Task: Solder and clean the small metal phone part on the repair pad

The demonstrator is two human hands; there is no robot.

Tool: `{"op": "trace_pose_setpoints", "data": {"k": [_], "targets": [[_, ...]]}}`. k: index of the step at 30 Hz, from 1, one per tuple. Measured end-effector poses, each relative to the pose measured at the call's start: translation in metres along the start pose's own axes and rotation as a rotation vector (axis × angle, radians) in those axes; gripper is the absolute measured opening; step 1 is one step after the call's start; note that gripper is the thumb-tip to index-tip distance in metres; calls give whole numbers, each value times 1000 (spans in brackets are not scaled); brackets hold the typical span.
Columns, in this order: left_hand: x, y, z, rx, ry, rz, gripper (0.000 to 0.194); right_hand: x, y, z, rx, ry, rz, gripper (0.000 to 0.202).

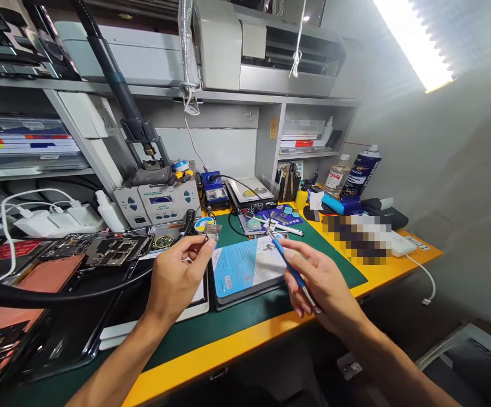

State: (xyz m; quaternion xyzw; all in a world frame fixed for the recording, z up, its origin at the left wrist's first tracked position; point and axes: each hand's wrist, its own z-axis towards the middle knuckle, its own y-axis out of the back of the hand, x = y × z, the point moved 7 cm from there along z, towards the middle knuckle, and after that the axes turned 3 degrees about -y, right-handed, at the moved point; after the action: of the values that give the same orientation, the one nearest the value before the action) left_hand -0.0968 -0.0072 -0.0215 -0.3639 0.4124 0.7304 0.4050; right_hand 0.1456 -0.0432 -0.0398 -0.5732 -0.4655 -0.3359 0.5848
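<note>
My left hand is closed in a pinch, with thumb and fingertips on a small, thin greyish piece whose kind I cannot make out. My right hand is wrapped round a slim tool with a blue handle and a silver end, its narrow tip slanting up and away to the left; the exact kind is too small to tell. Below and between both hands lies a blue and white booklet on top of a dark flat stack. The tool's tip stands apart from the small piece.
A green mat covers part of the yellow bench. Phone parts and circuit boards crowd the left, crossed by a thick black hose. Behind stand a grey soldering station, a spray can and a bottle.
</note>
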Motion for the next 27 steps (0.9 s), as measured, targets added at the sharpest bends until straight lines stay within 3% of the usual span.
{"op": "trace_pose_setpoints", "data": {"k": [2, 6, 11, 15, 21, 27], "targets": [[3, 4, 3, -16, 37, -59, 35, 10, 18, 4, -1, -29, -26, 54], [12, 8, 4, -32, 123, -158, 37, 33, 48, 16, -23, -7, 25, 22], [19, 9, 2, -36, 187, -187, 39, 52, 72, 33, -63, 8, 138, 23], [20, 5, 1, -5, 215, -179, 40, 69, 79, 52, -121, 115, -31, 18], [16, -2, -5, 64, 237, -113, 37, 92, 74, 95, -154, 282, -354, 31], [11, -8, -9, 128, 204, -97, 36, 84, 82, 106, -215, 391, -427, 37]]}}
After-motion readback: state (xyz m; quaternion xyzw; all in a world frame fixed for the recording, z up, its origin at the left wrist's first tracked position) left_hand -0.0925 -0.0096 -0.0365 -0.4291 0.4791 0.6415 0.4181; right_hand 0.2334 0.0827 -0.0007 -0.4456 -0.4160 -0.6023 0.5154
